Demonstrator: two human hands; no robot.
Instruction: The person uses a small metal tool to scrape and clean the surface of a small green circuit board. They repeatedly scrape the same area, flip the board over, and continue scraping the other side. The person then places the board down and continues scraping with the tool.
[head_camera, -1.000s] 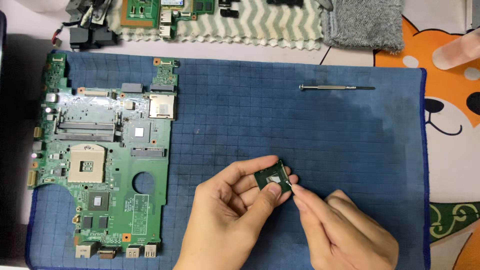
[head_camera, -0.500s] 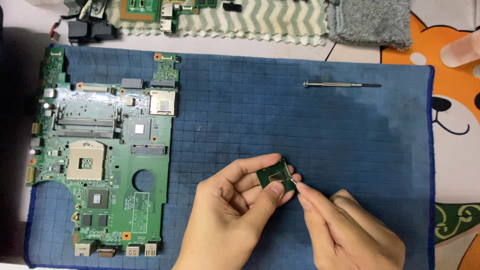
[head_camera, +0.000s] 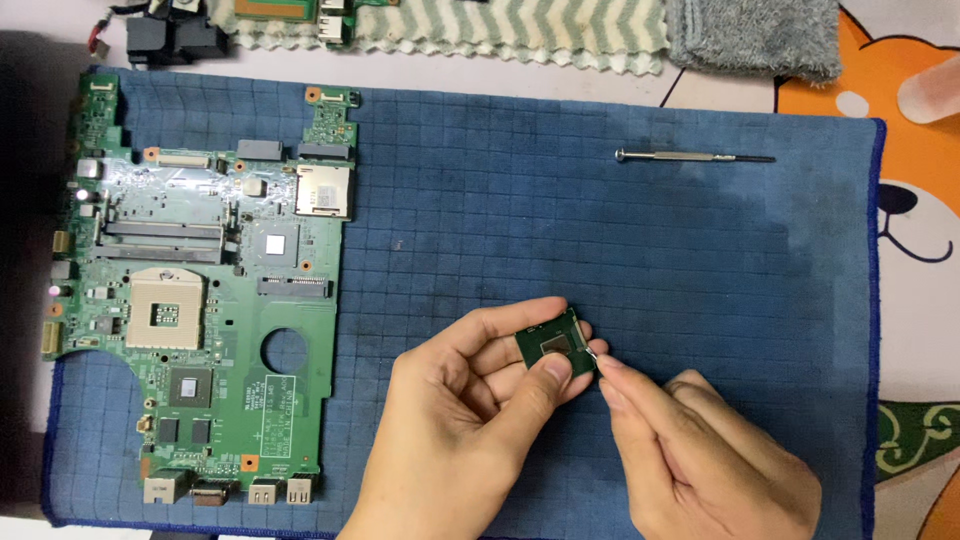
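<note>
A small square green processor chip (head_camera: 549, 345) with a dark die in its middle is pinched between the thumb and fingers of my left hand (head_camera: 460, 420), above the blue mat. My right hand (head_camera: 700, 460) touches the chip's right edge with its fingertips. To the left lies a green laptop motherboard (head_camera: 200, 320) with its beige square processor socket (head_camera: 165, 308) bare.
The blue grid mat (head_camera: 600, 240) covers the table. A thin screwdriver (head_camera: 695, 157) lies at its upper right. Striped and grey cloths (head_camera: 760, 35) with more circuit boards lie along the far edge. An orange cartoon-patterned mat (head_camera: 920, 200) is at the right.
The view has shifted slightly. My hands hold the chip in nearly the same spot, with the right fingertips still at its edge.
</note>
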